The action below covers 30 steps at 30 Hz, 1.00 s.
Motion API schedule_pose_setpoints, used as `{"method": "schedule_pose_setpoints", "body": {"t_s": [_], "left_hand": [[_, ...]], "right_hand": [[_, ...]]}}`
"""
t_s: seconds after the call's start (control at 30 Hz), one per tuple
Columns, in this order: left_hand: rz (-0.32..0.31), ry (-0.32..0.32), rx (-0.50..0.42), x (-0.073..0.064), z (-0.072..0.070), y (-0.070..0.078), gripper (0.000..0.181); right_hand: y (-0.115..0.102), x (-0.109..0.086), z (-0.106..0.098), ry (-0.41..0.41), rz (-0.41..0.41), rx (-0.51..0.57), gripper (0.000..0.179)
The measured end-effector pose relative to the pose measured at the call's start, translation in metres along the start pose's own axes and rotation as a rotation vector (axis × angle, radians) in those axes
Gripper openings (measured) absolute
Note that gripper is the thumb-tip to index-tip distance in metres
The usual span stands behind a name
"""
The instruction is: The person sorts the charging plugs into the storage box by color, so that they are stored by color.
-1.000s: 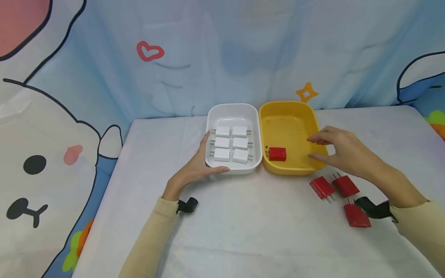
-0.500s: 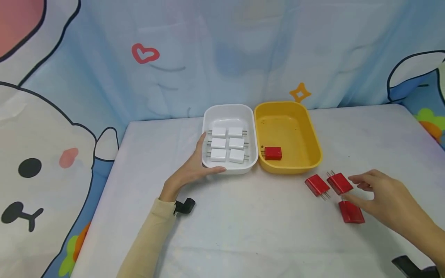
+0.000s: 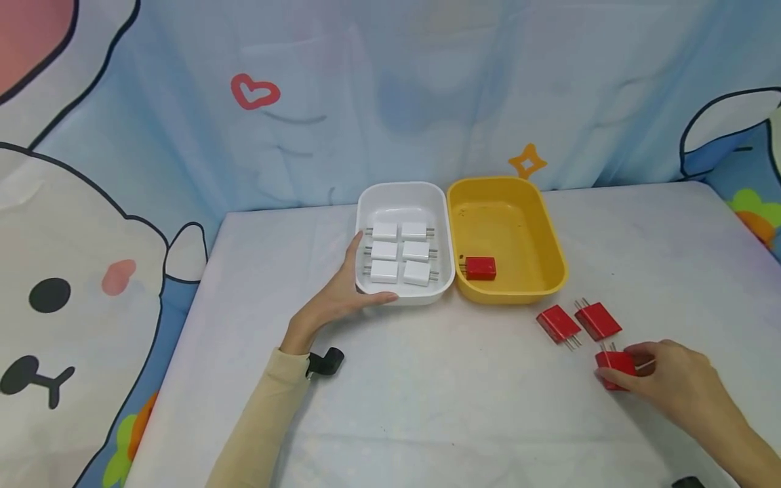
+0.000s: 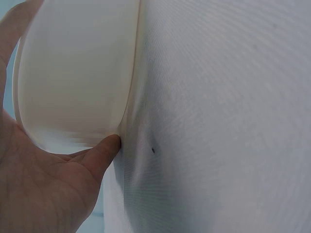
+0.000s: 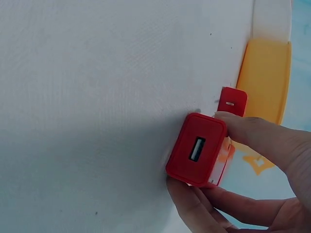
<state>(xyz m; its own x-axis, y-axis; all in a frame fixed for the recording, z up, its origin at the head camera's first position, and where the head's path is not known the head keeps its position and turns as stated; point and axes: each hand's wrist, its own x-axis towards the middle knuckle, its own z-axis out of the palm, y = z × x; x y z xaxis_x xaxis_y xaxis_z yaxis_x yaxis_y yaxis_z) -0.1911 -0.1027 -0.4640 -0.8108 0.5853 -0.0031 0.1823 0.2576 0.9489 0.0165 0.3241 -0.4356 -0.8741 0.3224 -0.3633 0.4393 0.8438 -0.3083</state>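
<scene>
My right hand [image 3: 683, 383] pinches a red USB charger [image 3: 615, 366] between thumb and fingers at the table's right side. In the right wrist view, the USB port of this charger [image 5: 197, 149] faces the camera. Two more red chargers, one on the left [image 3: 558, 324] and one on the right [image 3: 598, 320], lie just beyond it. My left hand [image 3: 332, 295] holds the near left corner of a white tray [image 3: 405, 193], thumb along the front wall, fingers along the left side. White chargers [image 3: 384, 251] lie inside in two columns.
A yellow tray [image 3: 500, 297] stands against the white tray's right side, with one red charger [image 3: 480, 268] at its near left. Behind the white-covered table [image 3: 427, 407] hangs a blue printed curtain [image 3: 396, 88].
My right hand has moved from over the yellow tray toward the near right and taken hold of the nearest red charger. The left hand has stayed on the white tray.
</scene>
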Motion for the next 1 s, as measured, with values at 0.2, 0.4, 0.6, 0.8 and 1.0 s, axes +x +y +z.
{"method": "schedule_pose_setpoints", "body": {"t_s": [0.2,0.4,0.6,0.8,1.0], "left_hand": [[0.005,0.003,-0.01,0.0,0.0,0.001,0.13],[-0.009,0.002,-0.011,0.0,0.0,-0.001,0.131],[-0.01,0.001,-0.014,0.001,0.0,-0.001,0.132],[-0.011,0.002,-0.007,0.002,0.0,-0.004,0.132],[-0.043,0.016,0.016,0.0,-0.001,-0.003,0.132]], "right_hand": [[-0.003,-0.001,0.001,0.009,0.019,-0.024,0.074],[0.002,-0.001,-0.008,0.038,-0.042,-0.051,0.068],[-0.005,0.001,-0.033,0.137,-0.133,-0.041,0.064],[-0.036,0.009,-0.054,0.27,-0.265,-0.009,0.056],[-0.085,0.03,-0.073,0.283,-0.4,0.024,0.055]]}}
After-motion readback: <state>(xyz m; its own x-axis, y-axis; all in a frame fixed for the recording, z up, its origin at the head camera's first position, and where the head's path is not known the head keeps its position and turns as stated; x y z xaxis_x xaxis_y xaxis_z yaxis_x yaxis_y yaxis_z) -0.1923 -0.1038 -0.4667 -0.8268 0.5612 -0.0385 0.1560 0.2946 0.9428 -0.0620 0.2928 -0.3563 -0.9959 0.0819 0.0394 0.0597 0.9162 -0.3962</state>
